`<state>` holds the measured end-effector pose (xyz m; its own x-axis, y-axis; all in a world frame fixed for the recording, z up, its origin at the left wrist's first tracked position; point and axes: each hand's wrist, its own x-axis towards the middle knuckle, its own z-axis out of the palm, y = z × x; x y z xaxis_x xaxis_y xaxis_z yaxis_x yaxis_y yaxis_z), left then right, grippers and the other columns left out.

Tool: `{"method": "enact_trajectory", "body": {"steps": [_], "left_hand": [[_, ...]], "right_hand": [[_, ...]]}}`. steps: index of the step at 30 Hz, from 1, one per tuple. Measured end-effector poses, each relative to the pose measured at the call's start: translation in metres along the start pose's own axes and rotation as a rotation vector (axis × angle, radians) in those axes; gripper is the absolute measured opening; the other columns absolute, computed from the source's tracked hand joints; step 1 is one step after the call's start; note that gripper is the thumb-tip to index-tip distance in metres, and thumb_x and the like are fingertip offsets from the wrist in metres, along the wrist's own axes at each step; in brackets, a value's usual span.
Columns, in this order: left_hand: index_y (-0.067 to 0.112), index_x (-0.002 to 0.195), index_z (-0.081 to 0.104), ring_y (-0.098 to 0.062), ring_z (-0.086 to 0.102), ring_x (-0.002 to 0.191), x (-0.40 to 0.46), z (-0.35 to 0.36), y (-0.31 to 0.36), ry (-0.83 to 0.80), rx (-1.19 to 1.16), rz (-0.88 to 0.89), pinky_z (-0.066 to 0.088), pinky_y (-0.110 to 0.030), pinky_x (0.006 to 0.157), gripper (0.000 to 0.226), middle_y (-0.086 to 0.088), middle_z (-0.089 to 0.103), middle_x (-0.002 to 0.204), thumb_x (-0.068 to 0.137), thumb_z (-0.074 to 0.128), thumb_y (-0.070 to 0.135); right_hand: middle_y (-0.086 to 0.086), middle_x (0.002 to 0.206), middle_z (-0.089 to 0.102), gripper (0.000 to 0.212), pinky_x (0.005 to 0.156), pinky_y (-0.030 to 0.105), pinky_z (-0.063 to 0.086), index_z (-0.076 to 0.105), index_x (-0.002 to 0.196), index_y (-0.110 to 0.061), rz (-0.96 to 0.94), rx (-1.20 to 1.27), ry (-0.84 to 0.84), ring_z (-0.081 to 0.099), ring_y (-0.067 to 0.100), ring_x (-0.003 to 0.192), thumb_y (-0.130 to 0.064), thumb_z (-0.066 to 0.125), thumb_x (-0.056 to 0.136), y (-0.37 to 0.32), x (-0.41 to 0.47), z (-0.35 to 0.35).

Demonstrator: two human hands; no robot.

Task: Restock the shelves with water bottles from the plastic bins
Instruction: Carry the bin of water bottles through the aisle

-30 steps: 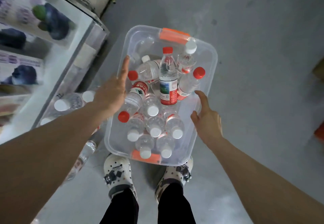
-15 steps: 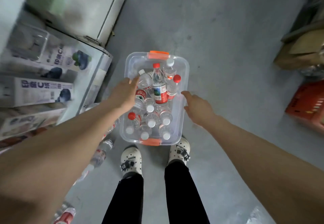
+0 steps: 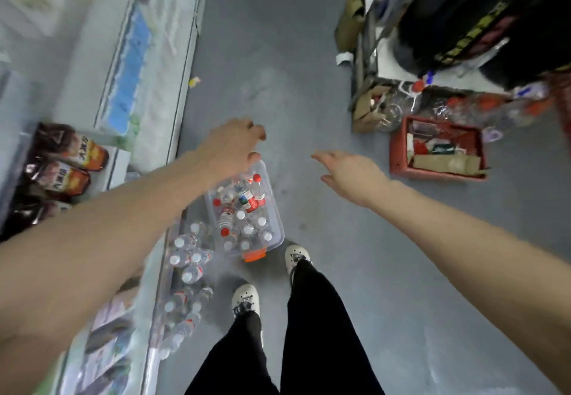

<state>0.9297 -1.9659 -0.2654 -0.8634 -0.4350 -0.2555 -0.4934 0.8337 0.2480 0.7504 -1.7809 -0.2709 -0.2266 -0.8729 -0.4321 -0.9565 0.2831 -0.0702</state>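
A clear plastic bin (image 3: 279, 231) with orange latches stands on the grey floor in front of my feet. It holds several water bottles (image 3: 247, 206) with red and white caps, some upright and some lying. More water bottles (image 3: 186, 258) stand on the low shelf to the left of the bin. My left hand (image 3: 231, 148) hovers high over the bin's far end with loosely curled fingers and holds nothing. My right hand (image 3: 349, 175) hangs to the right of the bin with spread fingers, also holding nothing. The picture is blurred.
Shelving runs along the left, with dark snack bags (image 3: 65, 159) on an upper level. A red crate (image 3: 435, 150) of odds and ends sits on the floor at the right, with cardboard and clutter (image 3: 375, 107) behind it. Grey floor stretches ahead between them.
The view has risen and swung up, so the bin looks smaller and farther below. Both hands have lifted away from the bin's sides and hold nothing.
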Motion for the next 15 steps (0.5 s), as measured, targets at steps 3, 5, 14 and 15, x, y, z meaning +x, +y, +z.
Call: {"method": "enact_trajectory", "body": {"steps": [3,5,14,15], "left_hand": [[0.016,0.128,0.055,-0.031,0.052,0.114,-0.018,-0.061,0.058,0.063,0.058,0.179,0.041,-0.038,0.09,0.043,-0.01,0.054,0.124,0.088,0.065,0.028],[0.018,0.126,0.054,-0.03,0.053,0.113,-0.029,-0.093,0.1,0.115,0.117,0.3,0.044,-0.039,0.088,0.043,-0.007,0.054,0.123,0.088,0.065,0.033],[0.023,0.13,0.049,-0.023,0.049,0.113,-0.065,-0.178,0.326,0.289,0.296,0.803,0.045,-0.037,0.085,0.047,-0.001,0.05,0.121,0.09,0.06,0.044],[0.024,0.13,0.049,-0.022,0.049,0.113,-0.068,-0.182,0.352,0.297,0.296,0.846,0.046,-0.036,0.085,0.047,0.001,0.05,0.121,0.09,0.06,0.045]], "right_hand": [[0.012,0.131,0.049,0.051,0.083,0.043,0.049,0.035,0.146,-0.021,0.061,-0.062,0.133,0.057,0.036,0.111,-0.03,0.05,0.098,0.009,-0.075,-0.053],[0.012,0.129,0.05,0.051,0.081,0.042,0.047,0.037,0.144,-0.019,0.111,-0.083,0.221,0.056,0.036,0.11,-0.03,0.052,0.097,0.018,-0.127,-0.083],[0.008,0.12,0.054,0.045,0.076,0.043,0.05,0.04,0.142,-0.021,0.492,-0.179,0.444,0.059,0.032,0.105,-0.032,0.05,0.099,0.08,-0.362,-0.131],[0.008,0.121,0.054,0.046,0.076,0.042,0.049,0.04,0.142,-0.021,0.536,-0.186,0.45,0.059,0.032,0.105,-0.032,0.05,0.099,0.088,-0.387,-0.129]]}}
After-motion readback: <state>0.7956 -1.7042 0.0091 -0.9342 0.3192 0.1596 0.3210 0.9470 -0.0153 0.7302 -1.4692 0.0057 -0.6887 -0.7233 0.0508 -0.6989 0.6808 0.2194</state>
